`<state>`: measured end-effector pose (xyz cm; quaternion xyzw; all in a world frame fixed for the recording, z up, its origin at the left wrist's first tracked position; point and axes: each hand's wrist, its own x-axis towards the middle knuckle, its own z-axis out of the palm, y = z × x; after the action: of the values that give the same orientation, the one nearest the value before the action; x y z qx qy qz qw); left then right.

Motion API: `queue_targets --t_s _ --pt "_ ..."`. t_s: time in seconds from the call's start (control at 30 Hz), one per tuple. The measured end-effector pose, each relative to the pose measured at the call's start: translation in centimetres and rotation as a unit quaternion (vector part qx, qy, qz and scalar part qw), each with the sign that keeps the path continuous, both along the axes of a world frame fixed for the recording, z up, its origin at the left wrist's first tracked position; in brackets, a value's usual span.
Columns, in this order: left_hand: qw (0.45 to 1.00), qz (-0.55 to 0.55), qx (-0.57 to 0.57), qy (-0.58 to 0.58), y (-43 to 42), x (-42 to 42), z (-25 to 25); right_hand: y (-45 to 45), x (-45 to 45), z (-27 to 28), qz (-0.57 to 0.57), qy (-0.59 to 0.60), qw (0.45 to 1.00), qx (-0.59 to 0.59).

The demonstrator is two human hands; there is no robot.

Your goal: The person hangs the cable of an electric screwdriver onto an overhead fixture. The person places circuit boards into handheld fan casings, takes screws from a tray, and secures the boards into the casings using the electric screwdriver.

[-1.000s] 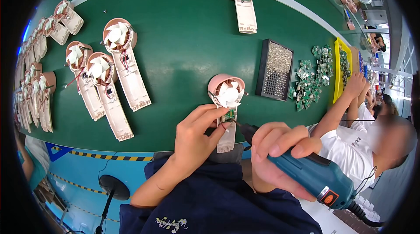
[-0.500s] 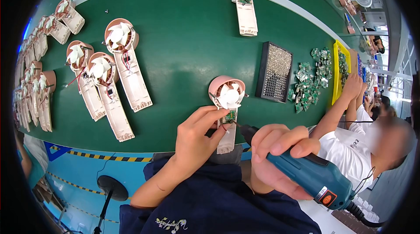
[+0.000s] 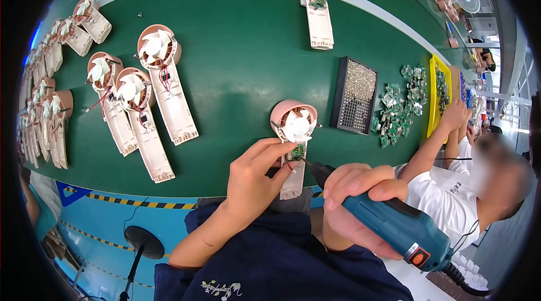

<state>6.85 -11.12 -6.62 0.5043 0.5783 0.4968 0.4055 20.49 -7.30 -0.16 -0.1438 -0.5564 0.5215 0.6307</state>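
A half-built handheld fan (image 3: 292, 108) with a pink ring and white blades lies near the table's front edge, its pale handle shell towards me. On that handle sits a small green circuit board (image 3: 297, 152). My left hand (image 3: 252, 170) grips the fan at the board, thumb and forefinger on either side of it; part of the handle is hidden behind the fingers. Wrapped around a teal electric screwdriver (image 3: 389, 219) is my right hand (image 3: 360, 202). The screwdriver's tip points at the board's right edge; whether it touches a screw is too small to tell.
A black screw tray (image 3: 354, 95) stands right of the fan, beside loose circuit boards (image 3: 397, 106) and a yellow bin (image 3: 438, 95). Several more fans (image 3: 168, 90) lie at the left, and one fan (image 3: 318, 11) at the back. A co-worker's arm (image 3: 431, 143) reaches in at the right.
Both hands stay almost in place, with the screwdriver still at the board. The whole view has shifted very slightly.
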Motion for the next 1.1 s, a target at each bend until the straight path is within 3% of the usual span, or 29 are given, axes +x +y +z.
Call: queue_targets --t_s 0.27,0.47,0.63,0.7,0.77,0.8,0.83,0.9,0.97,1.1 --pt "1.000 -0.001 0.006 -0.001 0.1 0.0 0.1 0.2 -0.1 -0.4 -0.026 0.008 0.999 0.028" --pt "0.998 -0.012 -0.066 -0.018 -0.1 -0.3 2.2 0.1 -0.1 -0.1 -0.022 0.015 1.000 0.009" --pt "0.971 -0.019 -0.137 -0.193 0.5 -1.1 1.6 1.6 0.1 1.5 0.019 0.038 0.999 -0.025" --pt "0.974 -0.018 -0.127 -0.189 0.7 -1.5 1.2 2.6 0.8 3.3 0.046 0.079 0.996 -0.010" --pt "0.965 -0.011 -0.142 -0.220 1.0 -1.8 0.9 2.2 1.9 4.6 0.008 0.034 0.996 -0.077" --pt "0.967 -0.012 -0.135 -0.216 1.0 -1.8 0.8 1.1 2.8 4.2 -0.038 -0.032 0.982 -0.184" --pt "0.963 -0.013 -0.139 -0.229 0.8 -1.9 0.8 0.6 3.0 3.1 -0.070 -0.133 0.965 -0.216" --pt "0.961 -0.017 -0.139 -0.239 0.5 -1.8 0.6 -0.4 2.0 1.2 -0.081 -0.251 0.874 -0.409" --pt "0.960 -0.012 -0.105 -0.260 0.4 -1.6 0.3 -1.7 1.9 -1.9 -0.041 -0.207 0.849 -0.484" --pt "0.953 -0.044 -0.106 -0.281 -0.2 -1.9 0.0 -3.0 1.7 -2.8 -0.027 -0.183 0.847 -0.498"
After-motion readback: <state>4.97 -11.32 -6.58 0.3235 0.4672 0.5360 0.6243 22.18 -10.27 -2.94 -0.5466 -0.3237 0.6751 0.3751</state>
